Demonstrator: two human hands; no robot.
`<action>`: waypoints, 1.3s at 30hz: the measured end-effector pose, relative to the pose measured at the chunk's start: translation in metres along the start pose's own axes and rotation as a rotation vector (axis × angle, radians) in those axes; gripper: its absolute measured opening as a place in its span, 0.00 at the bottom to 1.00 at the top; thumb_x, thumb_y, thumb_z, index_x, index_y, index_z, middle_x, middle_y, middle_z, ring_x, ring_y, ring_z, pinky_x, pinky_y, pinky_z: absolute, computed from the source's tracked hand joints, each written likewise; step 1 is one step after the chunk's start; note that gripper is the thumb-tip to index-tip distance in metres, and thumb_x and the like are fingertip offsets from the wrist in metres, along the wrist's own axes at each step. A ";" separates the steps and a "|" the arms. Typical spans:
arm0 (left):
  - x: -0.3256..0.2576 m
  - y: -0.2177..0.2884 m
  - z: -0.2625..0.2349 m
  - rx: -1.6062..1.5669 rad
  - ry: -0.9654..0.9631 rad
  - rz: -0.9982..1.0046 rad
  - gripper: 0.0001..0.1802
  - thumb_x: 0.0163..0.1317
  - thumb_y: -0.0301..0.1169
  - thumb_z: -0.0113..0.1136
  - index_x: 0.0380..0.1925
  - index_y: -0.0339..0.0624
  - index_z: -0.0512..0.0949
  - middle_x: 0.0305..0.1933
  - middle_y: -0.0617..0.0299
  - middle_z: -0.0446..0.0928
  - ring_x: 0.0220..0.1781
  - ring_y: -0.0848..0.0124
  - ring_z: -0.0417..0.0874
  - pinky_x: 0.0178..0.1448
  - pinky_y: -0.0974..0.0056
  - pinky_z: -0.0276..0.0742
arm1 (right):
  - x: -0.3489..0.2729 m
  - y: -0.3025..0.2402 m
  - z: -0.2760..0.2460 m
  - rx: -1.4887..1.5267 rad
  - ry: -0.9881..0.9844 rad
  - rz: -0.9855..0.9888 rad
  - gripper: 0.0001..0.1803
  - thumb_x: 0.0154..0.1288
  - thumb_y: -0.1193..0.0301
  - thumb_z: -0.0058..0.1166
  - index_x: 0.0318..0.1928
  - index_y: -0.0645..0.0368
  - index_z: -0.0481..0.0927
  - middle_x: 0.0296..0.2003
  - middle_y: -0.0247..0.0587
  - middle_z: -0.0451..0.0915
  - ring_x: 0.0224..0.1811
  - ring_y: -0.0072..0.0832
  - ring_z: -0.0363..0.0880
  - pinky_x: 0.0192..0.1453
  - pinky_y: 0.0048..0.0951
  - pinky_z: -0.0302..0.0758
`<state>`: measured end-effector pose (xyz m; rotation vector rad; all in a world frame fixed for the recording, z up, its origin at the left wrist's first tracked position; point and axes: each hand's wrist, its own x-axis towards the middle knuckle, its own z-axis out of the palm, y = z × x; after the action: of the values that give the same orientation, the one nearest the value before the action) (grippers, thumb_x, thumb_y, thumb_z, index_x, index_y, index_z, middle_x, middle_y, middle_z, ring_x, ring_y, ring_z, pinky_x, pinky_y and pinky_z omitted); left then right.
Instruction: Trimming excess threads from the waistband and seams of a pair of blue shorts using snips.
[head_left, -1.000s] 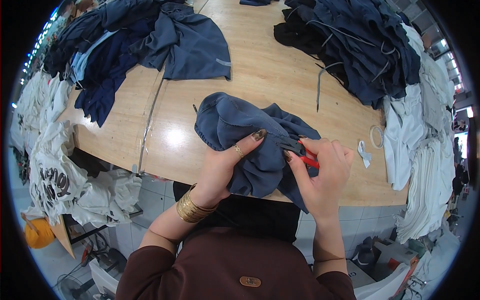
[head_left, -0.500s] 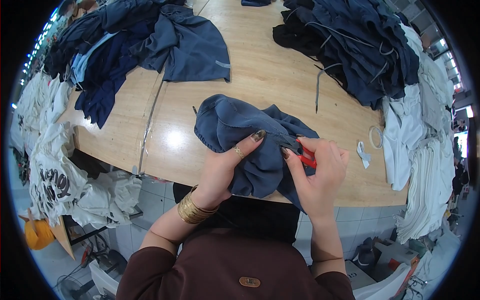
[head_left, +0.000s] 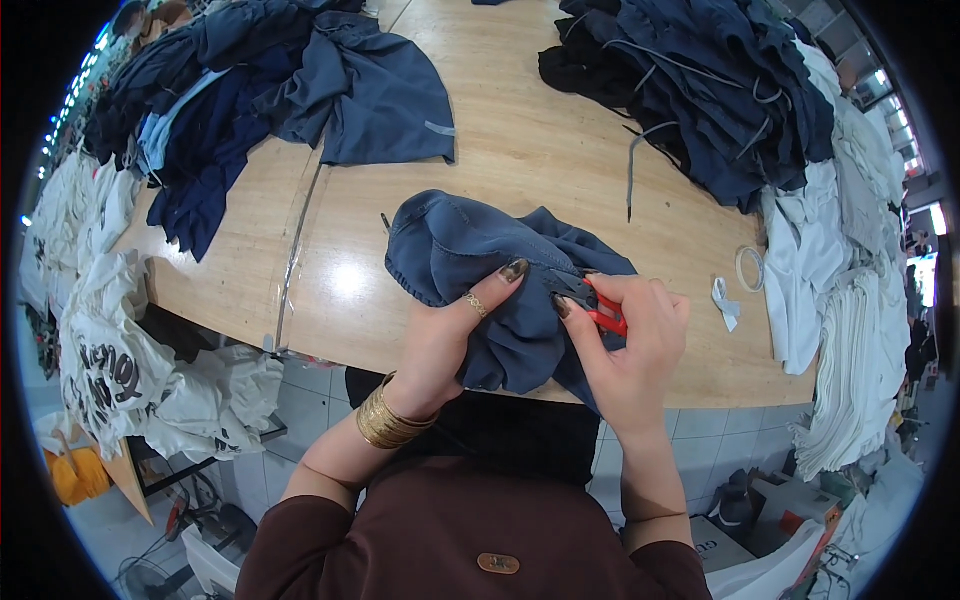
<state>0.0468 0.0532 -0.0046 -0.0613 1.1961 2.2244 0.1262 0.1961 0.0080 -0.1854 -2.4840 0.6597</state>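
Observation:
A bunched dark blue-grey garment (head_left: pixel 465 240) with visible seams lies at the near edge of the table, part of it hanging over. My left hand (head_left: pixel 445 335) is closed on it, thumb pressed on the cloth beside a seam. My right hand (head_left: pixel 640 335) grips red-handled thread snips (head_left: pixel 606 314), with thumb and index finger around them. Their dark blades point left onto the cloth near my left thumb; whether they are closed on a thread is too small to tell.
Dark garments (head_left: pixel 370 95) are heaped at the far left, and a taller dark pile with grey drawstrings (head_left: pixel 710 90) at the far right. White cloth stacks (head_left: pixel 850 350) line the right edge. A tape ring (head_left: pixel 749 269) and white scrap (head_left: pixel 726 304) lie on the wooden table (head_left: pixel 500 130).
My right hand and the snips have shifted slightly left along the cloth. My left hand keeps its hold on the garment.

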 end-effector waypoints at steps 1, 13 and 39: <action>0.000 0.000 0.000 0.002 0.000 0.000 0.15 0.58 0.24 0.60 0.46 0.34 0.74 0.46 0.58 0.78 0.47 0.71 0.79 0.51 0.67 0.76 | 0.001 0.001 0.002 -0.009 0.046 -0.034 0.12 0.50 0.68 0.65 0.33 0.55 0.77 0.26 0.28 0.76 0.25 0.24 0.69 0.37 0.29 0.55; 0.003 0.000 -0.002 -0.045 -0.031 0.002 0.14 0.60 0.23 0.58 0.47 0.34 0.74 0.46 0.58 0.78 0.47 0.71 0.79 0.53 0.66 0.75 | -0.003 -0.001 0.012 0.132 0.101 0.057 0.12 0.51 0.69 0.65 0.33 0.56 0.76 0.25 0.30 0.77 0.24 0.25 0.72 0.33 0.26 0.59; 0.001 -0.011 0.000 -0.005 -0.003 0.088 0.16 0.59 0.23 0.60 0.47 0.35 0.74 0.47 0.60 0.77 0.49 0.72 0.77 0.54 0.68 0.73 | -0.005 0.000 0.011 0.091 0.116 0.057 0.12 0.50 0.69 0.66 0.33 0.56 0.77 0.25 0.29 0.77 0.24 0.24 0.72 0.31 0.26 0.58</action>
<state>0.0514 0.0582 -0.0136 -0.0079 1.2124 2.3026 0.1248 0.1899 -0.0019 -0.2532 -2.3399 0.7621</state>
